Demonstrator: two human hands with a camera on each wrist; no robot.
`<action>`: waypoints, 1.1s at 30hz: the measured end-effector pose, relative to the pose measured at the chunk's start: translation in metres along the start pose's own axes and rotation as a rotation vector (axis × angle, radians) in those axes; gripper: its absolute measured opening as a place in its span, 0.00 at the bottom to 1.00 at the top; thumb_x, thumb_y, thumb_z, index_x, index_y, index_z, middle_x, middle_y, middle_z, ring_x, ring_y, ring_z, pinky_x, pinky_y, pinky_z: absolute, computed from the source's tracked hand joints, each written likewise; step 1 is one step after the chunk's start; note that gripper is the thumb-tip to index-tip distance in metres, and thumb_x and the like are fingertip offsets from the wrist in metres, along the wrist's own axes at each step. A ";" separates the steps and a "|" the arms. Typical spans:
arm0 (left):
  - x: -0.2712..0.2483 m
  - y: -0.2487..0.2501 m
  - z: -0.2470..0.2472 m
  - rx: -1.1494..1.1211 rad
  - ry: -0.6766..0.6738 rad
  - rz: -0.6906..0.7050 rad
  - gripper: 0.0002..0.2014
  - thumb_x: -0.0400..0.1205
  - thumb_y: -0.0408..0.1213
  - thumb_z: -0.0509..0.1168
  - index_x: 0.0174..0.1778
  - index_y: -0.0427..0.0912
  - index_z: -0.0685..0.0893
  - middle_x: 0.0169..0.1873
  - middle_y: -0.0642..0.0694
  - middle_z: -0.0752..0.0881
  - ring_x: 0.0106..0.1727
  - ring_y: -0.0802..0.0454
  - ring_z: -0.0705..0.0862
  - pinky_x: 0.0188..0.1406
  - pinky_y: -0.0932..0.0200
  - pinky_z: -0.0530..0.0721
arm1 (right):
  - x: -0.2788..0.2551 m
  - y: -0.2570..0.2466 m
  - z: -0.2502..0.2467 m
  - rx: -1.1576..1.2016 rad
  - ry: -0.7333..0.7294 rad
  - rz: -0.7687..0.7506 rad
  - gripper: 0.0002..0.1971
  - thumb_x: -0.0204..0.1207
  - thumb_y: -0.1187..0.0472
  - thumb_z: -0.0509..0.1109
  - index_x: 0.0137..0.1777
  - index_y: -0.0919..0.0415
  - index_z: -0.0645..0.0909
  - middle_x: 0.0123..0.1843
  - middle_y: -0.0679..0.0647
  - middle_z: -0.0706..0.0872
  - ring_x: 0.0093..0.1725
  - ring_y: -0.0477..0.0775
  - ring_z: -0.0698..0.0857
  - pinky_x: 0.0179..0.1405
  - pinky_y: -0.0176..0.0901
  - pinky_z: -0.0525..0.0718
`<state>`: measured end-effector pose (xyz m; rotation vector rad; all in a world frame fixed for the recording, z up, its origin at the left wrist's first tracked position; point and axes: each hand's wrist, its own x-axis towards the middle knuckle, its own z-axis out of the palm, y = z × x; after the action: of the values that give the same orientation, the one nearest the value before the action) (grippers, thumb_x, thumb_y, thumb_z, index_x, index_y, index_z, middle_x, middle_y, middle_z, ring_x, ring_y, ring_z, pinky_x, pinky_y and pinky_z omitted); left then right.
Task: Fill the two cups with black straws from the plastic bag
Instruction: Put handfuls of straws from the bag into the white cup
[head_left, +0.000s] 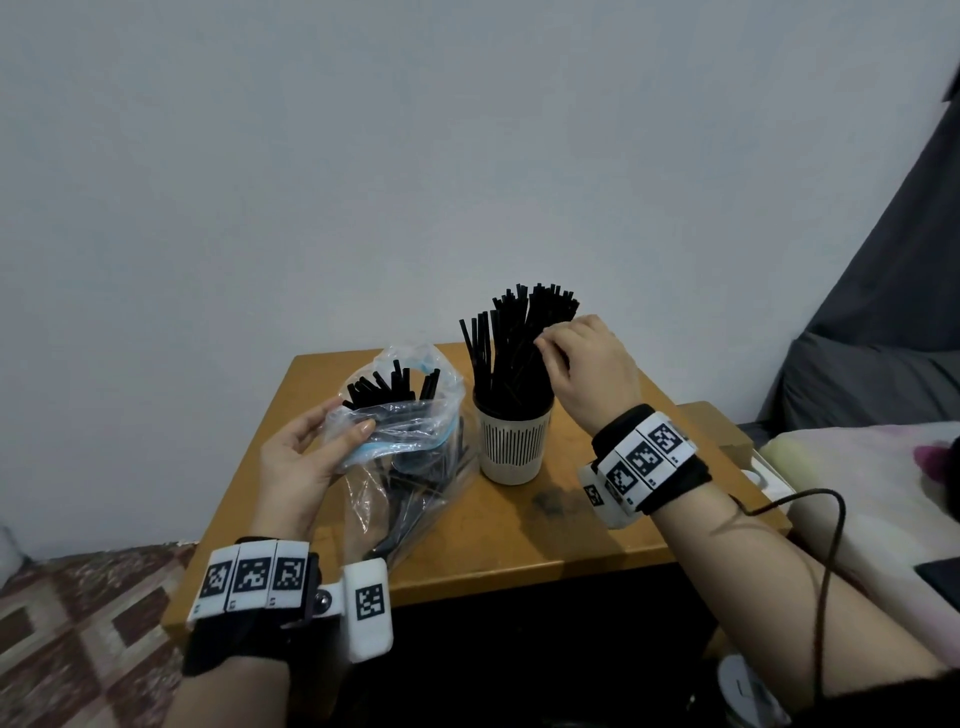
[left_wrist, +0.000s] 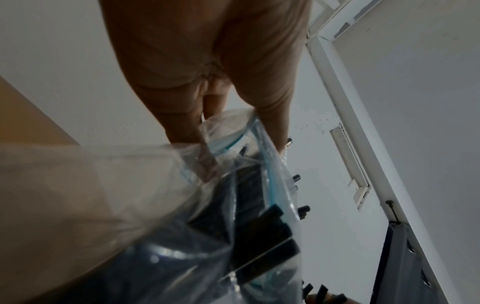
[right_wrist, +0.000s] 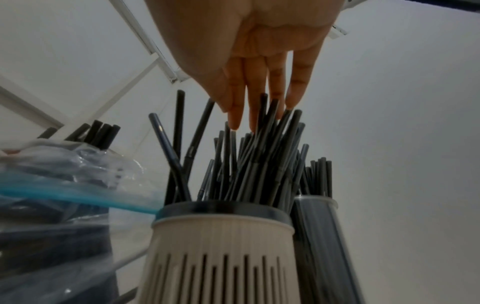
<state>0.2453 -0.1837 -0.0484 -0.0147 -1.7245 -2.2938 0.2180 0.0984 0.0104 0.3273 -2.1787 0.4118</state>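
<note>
A clear plastic bag (head_left: 410, 478) with a blue zip strip lies on the left of the wooden table (head_left: 519, 545), with black straws (head_left: 395, 387) sticking out of its mouth. My left hand (head_left: 301, 457) grips the bag's mouth, thumb on top; the left wrist view shows the same bag (left_wrist: 155, 205) under the hand (left_wrist: 207, 61). A white striped cup (head_left: 511, 447) stands beside the bag, packed with upright straws (head_left: 498, 358). My right hand (head_left: 582, 364) hovers over them, straight fingers (right_wrist: 259, 92) touching the straw tops. A second cup (right_wrist: 315, 207) of straws stands just behind the first cup (right_wrist: 221, 246).
The table is small, with its front edge near my wrists. A bed with pale bedding (head_left: 857, 457) and dark fabric (head_left: 883, 312) sits close on the right. A black cable (head_left: 831, 519) runs from my right wrist. Patterned floor (head_left: 78, 623) lies to the left.
</note>
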 end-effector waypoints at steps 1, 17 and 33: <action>-0.001 0.000 0.000 0.001 -0.002 -0.001 0.29 0.58 0.37 0.79 0.57 0.46 0.85 0.58 0.38 0.87 0.56 0.42 0.88 0.43 0.58 0.90 | -0.001 0.000 0.001 0.024 -0.011 0.007 0.09 0.80 0.60 0.66 0.48 0.61 0.87 0.47 0.53 0.90 0.53 0.54 0.82 0.52 0.47 0.82; -0.007 -0.001 0.002 0.073 -0.034 -0.002 0.34 0.56 0.36 0.81 0.62 0.47 0.84 0.64 0.45 0.84 0.67 0.43 0.82 0.64 0.38 0.82 | -0.023 -0.089 -0.005 0.668 -0.386 0.319 0.34 0.72 0.59 0.76 0.77 0.55 0.68 0.56 0.47 0.81 0.52 0.43 0.81 0.57 0.37 0.84; -0.022 0.009 0.008 0.109 -0.180 0.057 0.34 0.63 0.19 0.76 0.67 0.38 0.81 0.61 0.48 0.86 0.58 0.62 0.86 0.54 0.61 0.87 | -0.021 -0.113 0.015 0.743 -0.386 0.369 0.37 0.65 0.59 0.82 0.75 0.53 0.72 0.53 0.51 0.85 0.47 0.43 0.82 0.59 0.39 0.82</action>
<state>0.2672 -0.1736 -0.0416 -0.2526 -1.9087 -2.2134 0.2618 -0.0089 0.0047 0.4285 -2.3847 1.4799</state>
